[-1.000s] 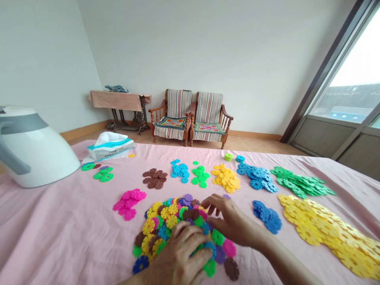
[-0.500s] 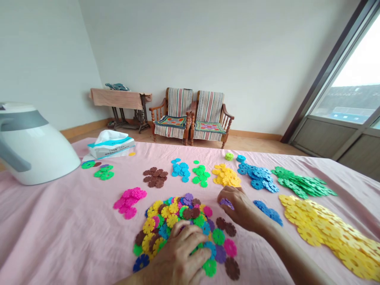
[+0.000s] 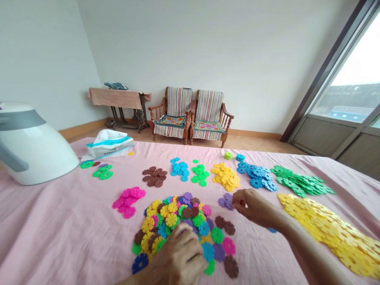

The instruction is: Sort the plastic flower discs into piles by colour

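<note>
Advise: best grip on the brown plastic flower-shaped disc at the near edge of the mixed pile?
Pinch the notched rim from the near side: the disc lies flat on the pink sheet, and that side looks free, while its far side faces the pile. The notches should give fingertips purchase.

The left hand (image 3: 175, 257) is pressed onto a mixed pile of plastic snowflake discs (image 3: 169, 221), and the right hand (image 3: 255, 208) is held just beside a small cluster of purple discs (image 3: 226, 201) on a pink sheet (image 3: 65, 225).

The mixed pile of plastic snowflake discs (image 3: 169, 221) shows yellow, green, blue, purple, brown and magenta. Purple discs (image 3: 226, 201) lie right, on a plain pink bedsheet (image 3: 59, 221). Armchair backs (image 3: 179, 102) carry vertical multicoloured stripes.
</note>
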Available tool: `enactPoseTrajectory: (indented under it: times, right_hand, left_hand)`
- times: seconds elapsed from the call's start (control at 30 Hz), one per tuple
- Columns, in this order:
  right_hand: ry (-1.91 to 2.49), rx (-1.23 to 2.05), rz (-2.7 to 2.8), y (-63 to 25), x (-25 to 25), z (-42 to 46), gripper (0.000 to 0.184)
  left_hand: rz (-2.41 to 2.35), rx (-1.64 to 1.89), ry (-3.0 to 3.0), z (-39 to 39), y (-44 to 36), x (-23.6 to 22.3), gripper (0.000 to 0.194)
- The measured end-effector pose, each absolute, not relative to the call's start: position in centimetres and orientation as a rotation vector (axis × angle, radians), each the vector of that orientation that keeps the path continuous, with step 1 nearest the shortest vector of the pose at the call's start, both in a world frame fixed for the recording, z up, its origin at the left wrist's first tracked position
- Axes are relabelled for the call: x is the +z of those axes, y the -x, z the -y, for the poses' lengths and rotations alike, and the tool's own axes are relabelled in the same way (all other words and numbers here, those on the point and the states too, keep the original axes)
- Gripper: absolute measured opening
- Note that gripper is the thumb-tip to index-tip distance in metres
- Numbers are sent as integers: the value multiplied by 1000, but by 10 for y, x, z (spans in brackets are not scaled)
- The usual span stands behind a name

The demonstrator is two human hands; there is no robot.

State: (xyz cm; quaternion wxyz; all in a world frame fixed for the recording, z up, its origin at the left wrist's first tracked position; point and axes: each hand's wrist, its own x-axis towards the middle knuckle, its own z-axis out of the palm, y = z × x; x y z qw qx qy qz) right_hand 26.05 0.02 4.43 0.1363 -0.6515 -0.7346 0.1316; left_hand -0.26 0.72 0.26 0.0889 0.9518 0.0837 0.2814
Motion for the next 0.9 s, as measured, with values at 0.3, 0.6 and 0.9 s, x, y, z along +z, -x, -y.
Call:
enactPoseTrajectory:
  times: [0.3, 0.6, 0.9]
  right_hand:
    - [1345, 451, 2066, -180, 37, 2, 18]
    - [1420, 289, 2298, -156, 35, 8, 21]
    - [1406, 239, 2031, -165, 29, -1, 21]
  left_hand:
    - [-814, 1258, -2314, -38, 21, 18, 24]
    - [-1038, 1242, -2125, -64, 31, 13, 15]
    - [-1053, 1264, -2079, -65, 30, 12, 14]
